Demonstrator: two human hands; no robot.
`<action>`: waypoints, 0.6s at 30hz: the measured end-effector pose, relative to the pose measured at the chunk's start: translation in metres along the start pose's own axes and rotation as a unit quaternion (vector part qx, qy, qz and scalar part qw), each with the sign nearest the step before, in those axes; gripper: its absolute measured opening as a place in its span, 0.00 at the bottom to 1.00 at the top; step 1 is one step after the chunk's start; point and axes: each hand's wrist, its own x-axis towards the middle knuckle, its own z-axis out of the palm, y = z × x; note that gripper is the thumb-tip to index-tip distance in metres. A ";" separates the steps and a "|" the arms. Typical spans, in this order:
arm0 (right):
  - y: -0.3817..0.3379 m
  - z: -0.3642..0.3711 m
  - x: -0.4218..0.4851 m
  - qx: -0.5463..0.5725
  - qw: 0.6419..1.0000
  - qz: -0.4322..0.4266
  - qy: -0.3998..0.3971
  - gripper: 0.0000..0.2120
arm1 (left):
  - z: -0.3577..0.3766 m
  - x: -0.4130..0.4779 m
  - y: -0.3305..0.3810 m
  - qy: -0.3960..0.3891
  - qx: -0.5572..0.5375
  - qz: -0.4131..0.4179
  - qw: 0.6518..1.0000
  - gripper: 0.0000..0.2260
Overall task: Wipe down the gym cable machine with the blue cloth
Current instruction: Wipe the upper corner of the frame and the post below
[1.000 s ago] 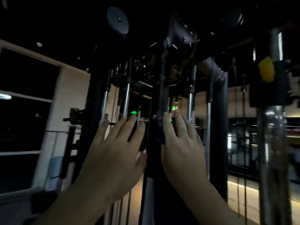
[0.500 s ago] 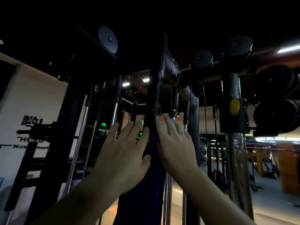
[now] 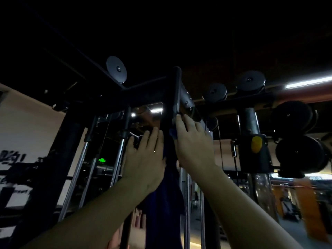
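A dark blue cloth (image 3: 164, 203) hangs down a black upright post (image 3: 175, 90) of the cable machine, pressed between my two hands. My left hand (image 3: 145, 155) lies flat on the cloth's left side, fingers straight and pointing up. My right hand (image 3: 192, 142) presses the cloth against the post's right side, fingers straight, fingertips high on the post just below the top frame. A fold of cloth shows under my right fingers.
Black pulley wheels (image 3: 116, 69) (image 3: 250, 82) sit on the top frame. Chrome guide rods (image 3: 79, 169) run down at the left. At the right stand a chrome column (image 3: 260, 191) with a yellow knob (image 3: 256, 143) and stacked weight plates (image 3: 300, 157).
Both hands have slid upward along the post with the cloth, and my view has tilted up toward the top frame and pulleys.
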 end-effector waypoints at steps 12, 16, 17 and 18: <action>-0.026 0.019 -0.055 0.018 0.999 0.015 0.034 0.25 | 0.022 0.052 -0.033 0.050 -0.035 0.046 0.997 0.35; -0.054 0.023 -0.069 0.054 0.998 0.026 -0.024 0.31 | 0.010 0.065 -0.035 0.049 -0.081 0.020 0.995 0.40; -0.055 0.024 -0.068 0.041 0.997 0.032 -0.052 0.33 | 0.007 0.068 -0.035 0.050 -0.091 0.015 0.994 0.41; -0.055 0.025 -0.066 0.027 0.996 0.040 -0.078 0.34 | 0.003 0.071 -0.035 0.053 -0.099 0.010 0.994 0.42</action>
